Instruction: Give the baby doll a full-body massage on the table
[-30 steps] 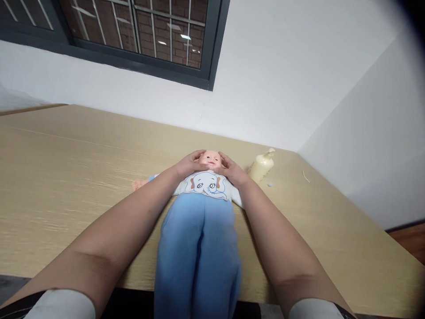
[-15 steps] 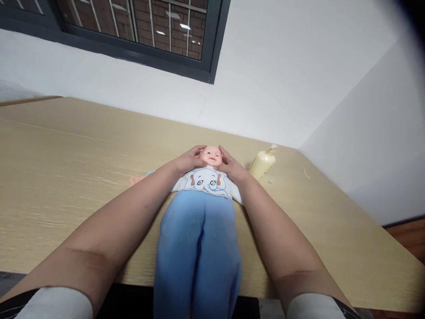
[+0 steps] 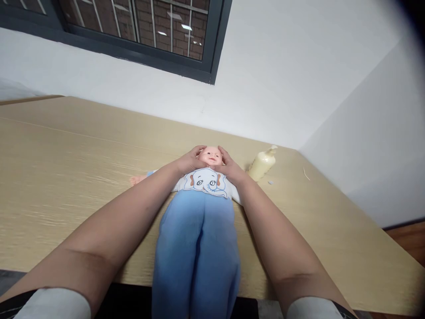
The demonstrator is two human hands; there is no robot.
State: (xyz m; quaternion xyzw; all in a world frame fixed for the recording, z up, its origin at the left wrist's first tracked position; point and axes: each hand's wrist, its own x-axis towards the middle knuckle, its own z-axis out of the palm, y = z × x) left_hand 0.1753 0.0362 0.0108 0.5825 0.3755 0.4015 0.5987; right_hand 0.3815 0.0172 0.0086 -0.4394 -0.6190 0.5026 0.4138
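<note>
A baby doll [image 3: 212, 156] lies on its back on the wooden table, head toward the wall. It wears a white top with an elephant face [image 3: 206, 181] and blue trousers [image 3: 195, 248], whose legs reach past the table's near edge. My left hand [image 3: 191, 161] is curved round one side of the doll's head, and my right hand [image 3: 231, 168] round the other. Both thumbs lie near the chin and neck, with the fingers up along the sides. One small doll hand [image 3: 137, 180] shows beyond my left forearm; the doll's other hand is hidden.
A pale yellow pump bottle [image 3: 262, 165] stands at the right, just beyond my right wrist. Near it lie a small bluish bit [image 3: 271, 183] and a thin pale strip [image 3: 306, 173]. Behind the table [image 3: 66, 177] rise a white wall and a dark-framed window [image 3: 212, 66].
Both thumbs have shifted slightly inward under the doll's chin. The doll and bottle stay in about the same place.
</note>
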